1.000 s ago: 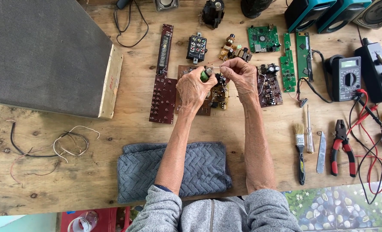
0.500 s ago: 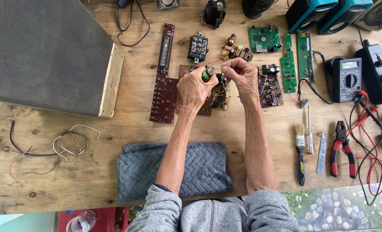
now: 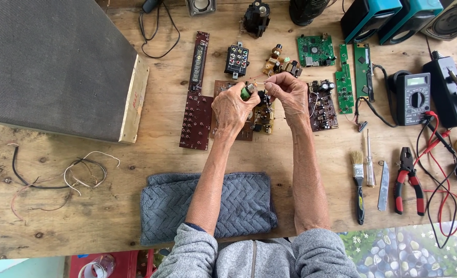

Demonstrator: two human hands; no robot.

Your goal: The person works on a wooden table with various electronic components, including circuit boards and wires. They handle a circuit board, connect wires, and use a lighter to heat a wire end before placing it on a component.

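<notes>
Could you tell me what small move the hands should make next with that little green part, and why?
Probably lower the green part toward the brown board right beneath it. The left hand pinches the part, the right hand pinches a thin wire at its tip, and both hover above the board, apart from it. How the wire joins the part is too small to tell.

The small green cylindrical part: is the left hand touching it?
Touching. The head view shows the left hand pinching the small green cylindrical part between thumb and fingers, with no gap.
</notes>
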